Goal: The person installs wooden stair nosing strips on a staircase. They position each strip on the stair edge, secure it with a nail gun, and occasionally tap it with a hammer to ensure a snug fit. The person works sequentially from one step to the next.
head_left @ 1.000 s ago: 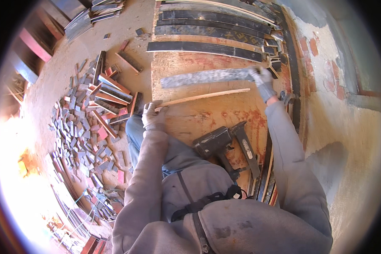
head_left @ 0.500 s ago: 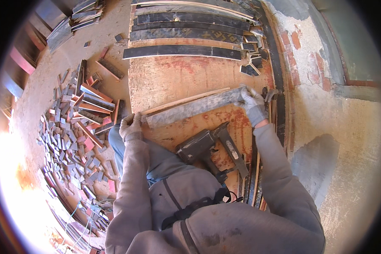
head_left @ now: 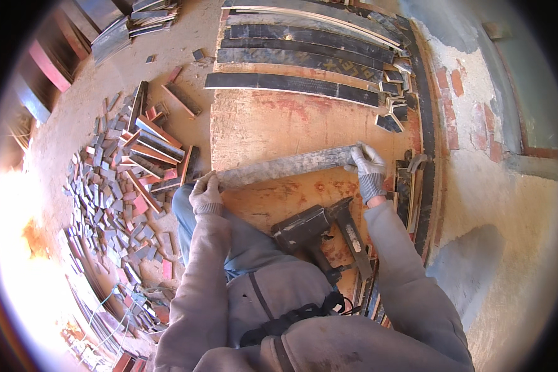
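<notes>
My gloved left hand [head_left: 206, 192] is closed on the left end of a long, narrow grey plywood strip [head_left: 285, 168]. At the strip's other end, my gloved right hand [head_left: 368, 163] grips it between thumb and fingers. The strip runs slightly uphill to the right, over a reddish-stained plywood board [head_left: 279, 118]. Whether a second thin strip lies against it is hard to make out. Below it a dark nail gun [head_left: 319, 229] rests on the board, beside my bent leg and close to my right forearm.
Several dark strips [head_left: 291, 85] lie side by side at the board's far end, with small offcuts [head_left: 394, 115] to their right. A heap of cut wood pieces [head_left: 115, 192] covers the floor at left. A worn plaster wall [head_left: 477, 186] stands along the right.
The light-edged second strip, earlier apart behind the grey one, no longer shows separately. Both hands still hold the ends. The whole view has shifted, with the scene further right and lower.
</notes>
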### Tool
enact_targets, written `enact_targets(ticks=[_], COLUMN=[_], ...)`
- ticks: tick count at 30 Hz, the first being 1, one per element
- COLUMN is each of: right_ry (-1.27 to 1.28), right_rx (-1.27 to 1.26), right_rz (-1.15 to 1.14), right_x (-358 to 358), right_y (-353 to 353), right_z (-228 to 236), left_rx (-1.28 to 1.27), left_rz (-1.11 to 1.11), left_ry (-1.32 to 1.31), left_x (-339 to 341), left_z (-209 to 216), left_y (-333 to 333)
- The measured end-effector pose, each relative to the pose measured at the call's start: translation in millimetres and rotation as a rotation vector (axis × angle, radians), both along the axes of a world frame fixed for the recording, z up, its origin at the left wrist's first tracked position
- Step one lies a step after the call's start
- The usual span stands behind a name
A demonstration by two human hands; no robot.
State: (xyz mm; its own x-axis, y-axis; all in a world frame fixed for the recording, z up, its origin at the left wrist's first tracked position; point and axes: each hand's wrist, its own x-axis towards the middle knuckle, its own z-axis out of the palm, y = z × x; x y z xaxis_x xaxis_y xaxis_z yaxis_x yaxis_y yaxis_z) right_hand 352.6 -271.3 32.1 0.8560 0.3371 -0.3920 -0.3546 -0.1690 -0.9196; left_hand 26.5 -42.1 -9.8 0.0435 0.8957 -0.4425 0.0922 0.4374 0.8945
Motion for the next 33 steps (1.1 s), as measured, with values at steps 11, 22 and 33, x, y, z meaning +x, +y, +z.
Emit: enact_targets(ticks=[11,22,33], right_ry=[-0.102,-0.095,-0.154], right_rx=[-0.058,-0.006,-0.085], right_rz=[-0.002,-0.092,-0.114], right_x=[-23.2,-49.9,-47.8], right_y=[-19.6,-29.8,-32.4], right_z=[-0.9,1.0,-5.1], left_rx=[0.067,0.03,0.066], left_rz=[-0.07,-0.119,-0.165], left_ry=[0.278,0.255,0.382], left_x=[-0.8,-16.9,-19.8], left_z=[34.0,13.3,10.7], left_y=[-21.0,-11.2,-5.9])
